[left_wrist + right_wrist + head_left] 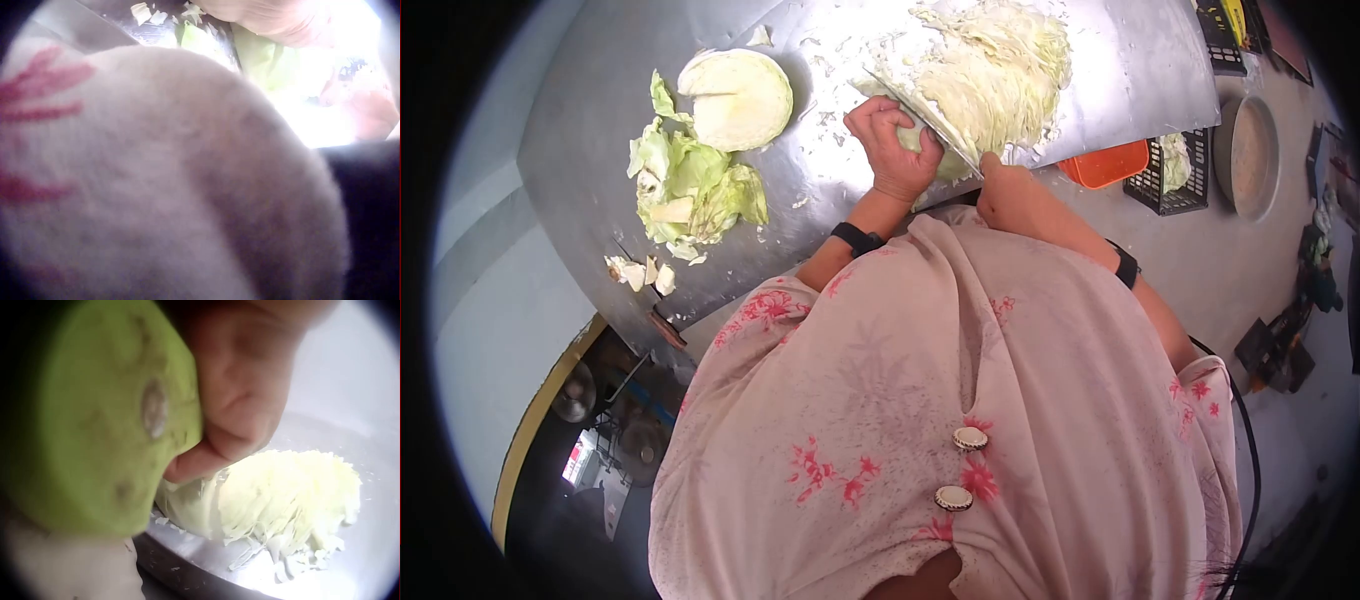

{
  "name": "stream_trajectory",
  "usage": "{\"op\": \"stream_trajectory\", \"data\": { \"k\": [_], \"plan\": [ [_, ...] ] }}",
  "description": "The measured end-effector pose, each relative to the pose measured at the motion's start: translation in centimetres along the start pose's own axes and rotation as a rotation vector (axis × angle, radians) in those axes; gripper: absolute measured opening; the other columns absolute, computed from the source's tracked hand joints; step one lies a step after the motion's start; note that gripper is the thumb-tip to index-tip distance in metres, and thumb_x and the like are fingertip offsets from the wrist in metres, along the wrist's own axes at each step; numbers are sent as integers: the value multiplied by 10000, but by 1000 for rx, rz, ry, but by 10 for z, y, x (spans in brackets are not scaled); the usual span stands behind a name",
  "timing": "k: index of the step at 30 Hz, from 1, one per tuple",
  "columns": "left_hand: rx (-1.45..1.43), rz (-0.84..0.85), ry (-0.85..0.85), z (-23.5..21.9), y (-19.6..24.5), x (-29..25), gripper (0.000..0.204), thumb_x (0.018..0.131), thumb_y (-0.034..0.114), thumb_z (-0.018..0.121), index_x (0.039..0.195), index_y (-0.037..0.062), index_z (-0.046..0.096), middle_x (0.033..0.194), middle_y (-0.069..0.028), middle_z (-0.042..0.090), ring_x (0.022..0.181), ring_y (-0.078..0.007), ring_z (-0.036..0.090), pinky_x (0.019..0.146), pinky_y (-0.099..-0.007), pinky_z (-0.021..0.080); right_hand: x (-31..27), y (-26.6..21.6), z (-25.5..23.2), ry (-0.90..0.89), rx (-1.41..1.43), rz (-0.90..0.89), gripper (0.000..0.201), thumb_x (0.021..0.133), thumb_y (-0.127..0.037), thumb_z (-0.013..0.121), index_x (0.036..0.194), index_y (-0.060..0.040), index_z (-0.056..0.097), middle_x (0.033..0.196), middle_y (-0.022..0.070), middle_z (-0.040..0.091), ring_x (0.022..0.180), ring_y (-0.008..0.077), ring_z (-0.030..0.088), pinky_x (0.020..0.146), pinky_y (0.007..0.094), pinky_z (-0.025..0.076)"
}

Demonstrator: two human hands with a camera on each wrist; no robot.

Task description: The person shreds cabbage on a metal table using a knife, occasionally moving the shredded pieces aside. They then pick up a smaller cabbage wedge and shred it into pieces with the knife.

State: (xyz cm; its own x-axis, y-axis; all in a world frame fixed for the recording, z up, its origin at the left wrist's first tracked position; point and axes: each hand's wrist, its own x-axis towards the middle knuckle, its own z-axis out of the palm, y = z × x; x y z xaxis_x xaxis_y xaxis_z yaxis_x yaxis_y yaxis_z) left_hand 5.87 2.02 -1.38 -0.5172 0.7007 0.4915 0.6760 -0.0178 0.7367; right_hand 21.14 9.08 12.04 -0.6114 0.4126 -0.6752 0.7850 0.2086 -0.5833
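Note:
My right hand [1007, 195] grips a knife [930, 120]; its worn green handle [112, 419] fills the left of the right wrist view. The long blade slants down between the shredded cabbage [995, 85] and a pale green cabbage piece [187, 503]. My left hand [897, 150] holds that piece beside the blade, fingers bent over it and thumb near the steel. Shreds lie heaped on the blade's far side. In the left wrist view, floral cloth [144, 162] blocks most of the scene.
On the metal table [820, 190], a cut cabbage half [745, 105], loose outer leaves [690, 185] and stem scraps [640, 272] lie to the left. Beyond its right edge are an orange container [1105, 165], a black crate [1195, 185] and a round metal basin [1248, 160].

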Motion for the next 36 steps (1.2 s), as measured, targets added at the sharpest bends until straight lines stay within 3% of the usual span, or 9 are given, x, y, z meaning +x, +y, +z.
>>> {"op": "stream_trajectory", "data": {
  "k": [1, 4, 7, 10, 16, 22, 29, 36],
  "plan": [
    [-2, 7, 5, 0, 0, 0, 310, 777, 304, 649, 857, 67, 465, 1043, -172, 452, 996, -318, 393, 903, -453, 307, -6, 3, 2, -22, 1, 53, 163, 842, -18, 517, 950, 92, 462, 831, 344, 621, 855, 508, 616, 760, 537, 493],
    [4, 4, 16, 1, 3, -3, 314, 789, 311, 645, 854, 64, 463, 1041, -176, 449, 995, -319, 396, 902, -453, 313, -7, 12, 8, 39, -27, -11, 178, 834, -19, 527, 965, 82, 460, 835, 337, 626, 859, 504, 617, 761, 539, 491],
    [29, 13, 29, 2, 3, -4, 313, 785, 309, 646, 851, 64, 462, 1042, -175, 450, 996, -320, 398, 902, -455, 316, 8, 22, 26, 188, 2, -133, 162, 815, 14, 501, 953, 84, 454, 749, 340, 596, 765, 512, 598, 659, 530, 467],
    [16, 11, 40, 2, 3, -4, 308, 776, 299, 648, 848, 65, 462, 1040, -172, 454, 996, -321, 399, 904, -456, 316, 14, 20, 24, 106, -54, -23, 197, 814, -2, 538, 975, 82, 461, 830, 349, 620, 858, 503, 615, 756, 534, 491],
    [-7, 15, 31, 2, 4, -3, 292, 750, 263, 646, 863, 68, 461, 1044, -172, 459, 996, -321, 395, 911, -457, 310, -3, 32, 16, 43, 17, -36, 180, 816, -11, 543, 954, 82, 475, 811, 350, 618, 805, 489, 631, 734, 530, 502],
    [4, 24, 31, 1, 4, -3, 281, 736, 246, 642, 869, 75, 463, 1050, -166, 462, 996, -317, 390, 910, -460, 305, 38, 25, 34, 233, -18, -184, 156, 836, -8, 513, 946, 82, 449, 737, 336, 595, 770, 501, 605, 668, 525, 480],
    [-33, 15, 21, 1, 2, -3, 255, 734, 226, 624, 869, 78, 466, 1053, -165, 462, 996, -313, 386, 912, -458, 302, 36, 41, 27, 315, 127, -218, 190, 865, -41, 502, 1004, 86, 471, 747, 344, 584, 764, 501, 596, 671, 524, 467],
    [-78, 0, 23, 1, 2, -4, 264, 794, 264, 626, 876, 61, 478, 1063, -177, 452, 1008, -313, 385, 923, -455, 297, -9, -1, 4, 214, 45, -150, 154, 852, -34, 515, 945, 72, 453, 729, 335, 603, 754, 493, 619, 680, 526, 498]
  ]
}}
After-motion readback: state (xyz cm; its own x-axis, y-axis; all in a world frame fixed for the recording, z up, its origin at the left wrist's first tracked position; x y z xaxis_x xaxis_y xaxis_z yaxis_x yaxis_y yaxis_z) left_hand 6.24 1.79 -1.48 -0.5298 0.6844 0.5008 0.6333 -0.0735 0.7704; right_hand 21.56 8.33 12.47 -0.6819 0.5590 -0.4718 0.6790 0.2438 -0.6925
